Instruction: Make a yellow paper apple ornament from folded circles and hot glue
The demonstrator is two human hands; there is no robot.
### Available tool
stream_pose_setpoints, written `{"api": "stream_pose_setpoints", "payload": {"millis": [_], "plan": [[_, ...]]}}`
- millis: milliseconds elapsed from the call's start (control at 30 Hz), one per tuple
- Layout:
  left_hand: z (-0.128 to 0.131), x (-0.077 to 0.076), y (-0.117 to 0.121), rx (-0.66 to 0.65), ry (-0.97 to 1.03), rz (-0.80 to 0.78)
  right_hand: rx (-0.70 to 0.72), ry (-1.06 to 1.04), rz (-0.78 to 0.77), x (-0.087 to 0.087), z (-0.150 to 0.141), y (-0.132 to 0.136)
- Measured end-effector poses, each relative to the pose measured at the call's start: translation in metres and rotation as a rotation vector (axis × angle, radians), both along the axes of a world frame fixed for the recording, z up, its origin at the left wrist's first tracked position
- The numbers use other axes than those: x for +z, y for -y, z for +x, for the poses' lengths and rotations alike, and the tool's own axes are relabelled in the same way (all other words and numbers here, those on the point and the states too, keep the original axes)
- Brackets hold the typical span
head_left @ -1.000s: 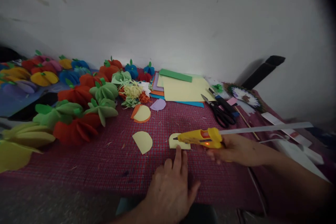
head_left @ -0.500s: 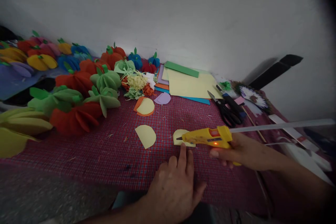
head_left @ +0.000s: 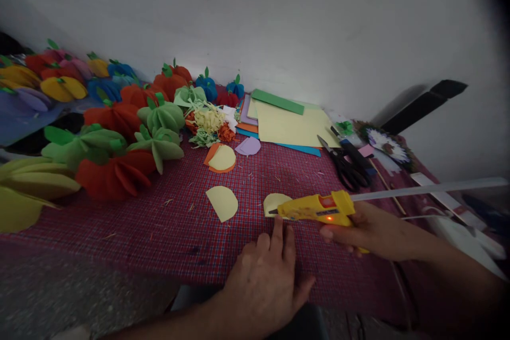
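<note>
My right hand (head_left: pixel 370 231) is closed around the handle of a yellow hot glue gun (head_left: pixel 314 207). A long glue stick (head_left: pixel 430 189) sticks out of its back, and a small orange light glows on its side. The gun's nozzle lies over a pale yellow paper half-circle (head_left: pixel 272 201), whose right part the gun hides. My left hand (head_left: pixel 263 281) rests palm down on the cloth, fingers stretched, with a fingertip at the paper's near edge. Left of it lies a second pale yellow folded paper piece (head_left: pixel 223 203).
Several colourful paper pumpkins (head_left: pixel 115 175) crowd the left side. Orange and yellow cut pieces (head_left: pixel 223 158), a lilac piece (head_left: pixel 248 146) and shredded paper (head_left: pixel 207 119) lie mid-table. Paper sheets (head_left: pixel 295 122) are stacked at the wall; black-handled scissors (head_left: pixel 346 167) lie to their right.
The camera view has shifted slightly. Both hands and the glue gun stay in nearly the same place over the paper half-circle.
</note>
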State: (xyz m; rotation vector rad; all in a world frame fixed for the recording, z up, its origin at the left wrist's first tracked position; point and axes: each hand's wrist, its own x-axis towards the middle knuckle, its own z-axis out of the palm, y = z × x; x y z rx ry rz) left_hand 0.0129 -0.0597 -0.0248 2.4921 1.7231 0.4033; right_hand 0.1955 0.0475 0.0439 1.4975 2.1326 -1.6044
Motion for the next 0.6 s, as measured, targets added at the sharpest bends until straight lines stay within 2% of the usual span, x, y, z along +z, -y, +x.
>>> {"api": "stream_pose_setpoints", "payload": {"millis": [600], "plan": [[0.0006, 0.0006, -0.0006, 0.01, -0.001, -0.002, 0.03, 0.022, 0.001, -0.0018, -0.0002, -0.0003]]}}
